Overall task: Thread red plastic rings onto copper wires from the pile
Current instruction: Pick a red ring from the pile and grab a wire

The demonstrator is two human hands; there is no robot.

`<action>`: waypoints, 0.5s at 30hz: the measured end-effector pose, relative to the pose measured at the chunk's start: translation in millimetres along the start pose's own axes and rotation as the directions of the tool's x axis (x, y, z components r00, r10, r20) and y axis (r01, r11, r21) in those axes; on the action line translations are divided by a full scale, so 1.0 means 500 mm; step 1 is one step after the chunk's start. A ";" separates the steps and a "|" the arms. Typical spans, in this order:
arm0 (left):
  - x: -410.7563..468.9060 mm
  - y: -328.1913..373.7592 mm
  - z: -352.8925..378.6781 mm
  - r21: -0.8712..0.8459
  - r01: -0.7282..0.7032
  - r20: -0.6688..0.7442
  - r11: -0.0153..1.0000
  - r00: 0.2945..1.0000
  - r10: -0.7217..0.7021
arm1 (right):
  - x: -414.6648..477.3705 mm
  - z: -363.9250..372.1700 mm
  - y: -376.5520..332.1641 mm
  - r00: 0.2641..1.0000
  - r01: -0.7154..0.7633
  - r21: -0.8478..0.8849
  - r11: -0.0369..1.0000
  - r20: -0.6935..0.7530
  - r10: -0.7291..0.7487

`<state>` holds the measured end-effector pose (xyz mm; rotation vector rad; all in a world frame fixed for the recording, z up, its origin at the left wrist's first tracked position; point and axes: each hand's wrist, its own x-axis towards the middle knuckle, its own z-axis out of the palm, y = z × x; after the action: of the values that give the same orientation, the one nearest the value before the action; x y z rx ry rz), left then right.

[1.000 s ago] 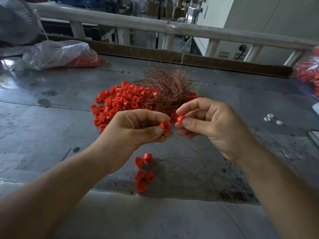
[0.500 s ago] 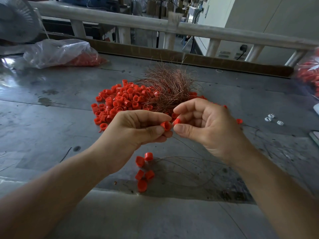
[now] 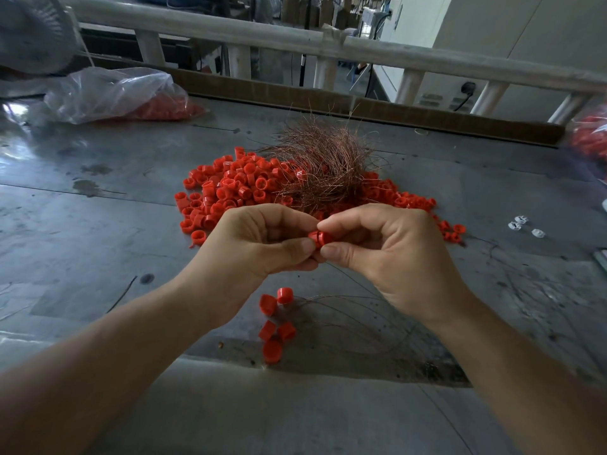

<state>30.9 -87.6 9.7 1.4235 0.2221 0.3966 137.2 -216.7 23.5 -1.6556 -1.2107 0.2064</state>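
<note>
We are pinching one red ring [image 3: 321,238] between the curled thumb and fingers of our left hand [image 3: 259,244] and our right hand [image 3: 391,254]. Both hands are gripping it, and their fingertips are almost touching. We cannot tell whether a wire is passing through it. A thin copper wire [image 3: 349,279] is running down from just under the right fingers toward the table [image 3: 98,257]. Just beyond the fingers the pile of red rings [image 3: 236,188] is lying, and the bundle of copper wires [image 3: 325,169] is resting on it. Below the fingers, nearer to us, five loose rings [image 3: 286,330] are lying close together. Well to the right of the fingers some small white pieces [image 3: 522,224] are lying.
</note>
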 end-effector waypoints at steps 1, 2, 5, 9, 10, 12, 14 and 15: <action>-0.001 0.000 0.000 0.006 -0.002 0.000 1.000 1.000 0.002 | -0.001 0.000 0.000 1.000 0.005 -0.009 1.000 0.000 -0.005; 0.000 -0.001 0.000 0.012 -0.004 -0.001 1.000 1.000 0.004 | -0.001 0.000 0.000 1.000 0.011 -0.026 1.000 -0.004 -0.011; 0.000 -0.001 0.001 0.034 -0.010 -0.006 0.999 1.000 0.010 | -0.003 0.002 0.001 0.999 0.032 -0.071 0.997 -0.020 -0.033; 0.000 -0.001 0.003 0.067 -0.014 -0.008 0.998 1.000 0.015 | -0.004 0.002 0.001 0.997 0.070 -0.152 0.986 -0.019 -0.074; -0.001 -0.001 0.003 0.070 -0.014 -0.008 0.997 1.000 0.014 | -0.004 0.002 0.000 0.996 0.082 -0.163 0.983 -0.017 -0.086; -0.001 -0.001 0.003 0.072 -0.013 -0.005 0.997 1.000 0.014 | -0.004 0.001 0.000 0.994 0.106 -0.173 0.979 -0.009 -0.109; -0.002 0.000 0.002 0.071 -0.009 0.005 0.997 1.000 0.009 | -0.004 0.001 0.000 0.993 0.114 -0.167 0.979 -0.003 -0.116; -0.002 0.000 0.001 0.065 -0.004 0.011 0.998 1.000 0.003 | -0.003 0.000 0.000 0.993 0.114 -0.165 0.980 -0.004 -0.116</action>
<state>30.3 -88.5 9.8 1.4894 0.2251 0.3871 136.3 -218.0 22.7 -1.7188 -1.3386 0.0230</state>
